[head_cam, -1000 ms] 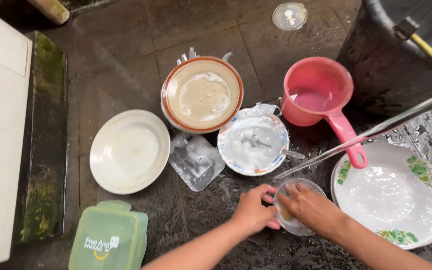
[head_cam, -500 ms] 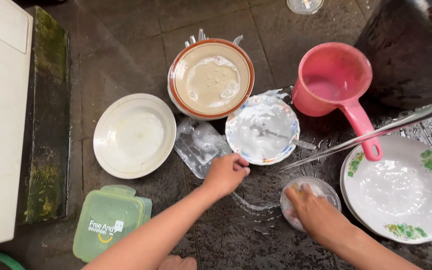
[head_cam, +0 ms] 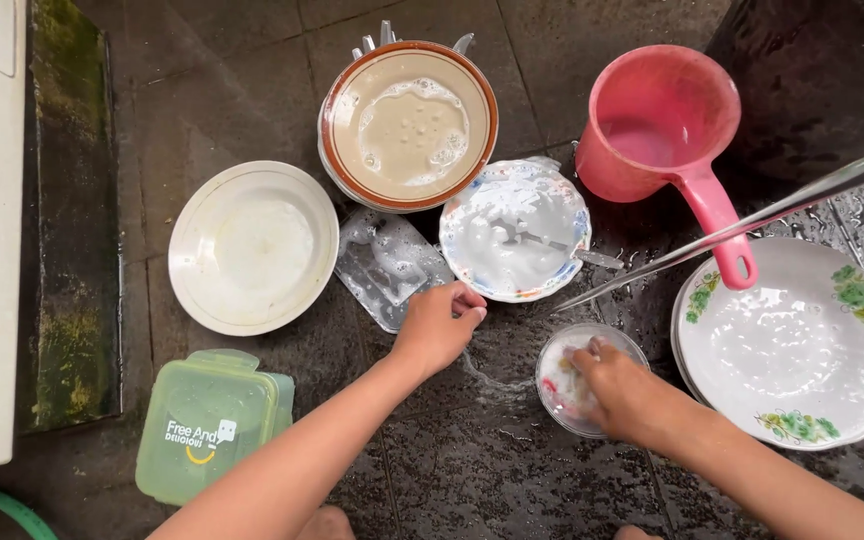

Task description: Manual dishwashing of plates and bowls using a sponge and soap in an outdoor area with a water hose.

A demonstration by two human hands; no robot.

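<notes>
Currently the right hand (head_cam: 624, 392) presses down into a small clear glass bowl (head_cam: 584, 380) on the wet dark tile floor (head_cam: 512, 470); its fingers are curled over something pale and soapy inside the bowl, though what exactly they grip cannot be told. This bowl serves as the landmark below.

Left hand (head_cam: 439, 325): up and to the left of the glass bowl, fingers loosely curled with the tips at the near rim of a sudsy blue-rimmed plate (head_cam: 514, 240). Whether the fingers actually have hold of that rim cannot be told. A spoon (head_cam: 552, 245) lies across the foam on that plate.

Other items, relative to the glass bowl:
- Clear plastic lid (head_cam: 389, 265), foamy, to the upper left, just beside the left hand.
- Brown-rimmed bowl (head_cam: 409, 122) holding cloudy water, farther up and left, stacked on other dishes.
- Plain white plate (head_cam: 252, 245), well to the left.
- Green lidded plastic container (head_cam: 210, 425), far left and lower.
- Pink water dipper (head_cam: 664, 125), upper right, its handle reaching down to the rim of a white plate with green floral print (head_cam: 797, 345), which sits just right of the bowl.
- Thin metal rod (head_cam: 742, 225) running diagonally above the bowl.
</notes>
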